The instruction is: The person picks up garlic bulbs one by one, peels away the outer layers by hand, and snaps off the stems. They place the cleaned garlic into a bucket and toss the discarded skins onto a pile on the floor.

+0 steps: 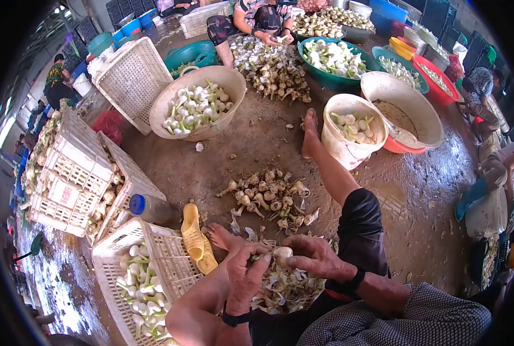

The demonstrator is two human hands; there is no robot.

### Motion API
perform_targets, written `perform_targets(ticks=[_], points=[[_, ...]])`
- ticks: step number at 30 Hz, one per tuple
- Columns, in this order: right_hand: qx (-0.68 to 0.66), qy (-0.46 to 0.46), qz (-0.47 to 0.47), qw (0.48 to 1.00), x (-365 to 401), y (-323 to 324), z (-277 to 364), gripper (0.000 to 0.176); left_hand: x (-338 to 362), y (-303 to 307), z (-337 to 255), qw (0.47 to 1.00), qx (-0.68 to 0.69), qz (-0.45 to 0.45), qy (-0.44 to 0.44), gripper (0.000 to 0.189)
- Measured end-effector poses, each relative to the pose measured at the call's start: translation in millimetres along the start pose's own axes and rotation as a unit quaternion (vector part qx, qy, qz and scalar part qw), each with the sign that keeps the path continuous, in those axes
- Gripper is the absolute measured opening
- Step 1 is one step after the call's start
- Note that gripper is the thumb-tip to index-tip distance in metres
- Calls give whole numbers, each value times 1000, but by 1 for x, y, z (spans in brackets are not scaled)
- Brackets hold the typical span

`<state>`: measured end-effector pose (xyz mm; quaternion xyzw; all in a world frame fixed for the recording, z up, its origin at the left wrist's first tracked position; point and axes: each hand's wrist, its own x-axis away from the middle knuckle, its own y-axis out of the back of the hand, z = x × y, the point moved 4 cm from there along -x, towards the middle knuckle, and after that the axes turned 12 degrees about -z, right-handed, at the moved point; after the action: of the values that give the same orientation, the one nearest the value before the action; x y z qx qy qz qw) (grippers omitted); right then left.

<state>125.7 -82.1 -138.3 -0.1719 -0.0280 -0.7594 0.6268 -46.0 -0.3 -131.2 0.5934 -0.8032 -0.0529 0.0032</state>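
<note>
Between my hands, over my lap, is a pale garlic bulb [282,252]. My right hand [321,259] pinches it from the right with thumb and fingers. My left hand [247,275] is closed at the bulb's left side, thumb bent over curled fingers; its exact grip is partly hidden. Loose garlic skins [289,288] lie heaped beneath my hands. Just ahead on the floor sits a pile of unpeeled brownish garlic bulbs [265,195]. To my left, a white plastic crate [179,259] holds cleaned white bulbs with green stems.
Yellow slippers [192,233] and a blue-lidded jar [156,209] stand by the crate. Ahead are a white bucket [349,151] and a beige basin [234,109], both with garlic. Stacked crates [72,179] rise at left. A co-worker [257,17] sits opposite, handling garlic.
</note>
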Motion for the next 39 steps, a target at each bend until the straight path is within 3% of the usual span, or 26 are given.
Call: perform_targets(ticks=[8, 11, 15, 20, 24, 27, 29, 31, 32, 34, 35, 36, 38, 39], points=[[77, 43, -10, 996, -1, 3, -3, 46, -1, 0, -2, 1000, -7, -7, 19, 12], [43, -11, -38, 998, -2, 5, 6, 46, 0, 2, 6, 1000, -20, 3, 12, 11], [51, -4, -48, 998, -6, 10, 2, 48, 4, -2, 6, 999, -19, 31, 33, 13], [71, 53, -18, 996, -6, 2, 2, 54, 5, -5, 3, 998, -7, 41, 44, 15], [103, 35, -4, 994, -2, 3, 4, 51, 4, 0, -2, 999, -25, 23, 37, 11], [112, -22, 67, 991, 1, 3, 1, 42, 2, 5, -8, 999, -18, -14, 28, 8], [70, -29, 72, 995, 2, 3, 3, 42, 0, 9, -3, 998, -19, -39, 34, 8], [28, -35, 76, 996, 4, 4, 1, 43, -4, 18, 12, 983, 126, -83, 103, 7], [-2, -33, 53, 998, 4, 6, -3, 42, -5, 22, 13, 983, 127, -83, 103, 7], [-32, -31, 30, 999, 3, 10, -6, 42, -7, 25, 9, 988, 36, -54, 140, 9], [-129, -74, 27, 989, 4, 12, -7, 41, -6, 18, 0, 994, 3, 16, 105, 15], [-224, -115, 23, 967, 4, 14, -8, 41, -3, 17, -2, 994, 3, 16, 104, 15], [-241, -135, 23, 961, 1, 19, -18, 41, 14, -2, 2, 948, -120, 268, 123, 14], [-284, -146, 24, 947, 1, 20, -23, 42, 17, -11, 10, 919, -177, 339, 92, 13]])
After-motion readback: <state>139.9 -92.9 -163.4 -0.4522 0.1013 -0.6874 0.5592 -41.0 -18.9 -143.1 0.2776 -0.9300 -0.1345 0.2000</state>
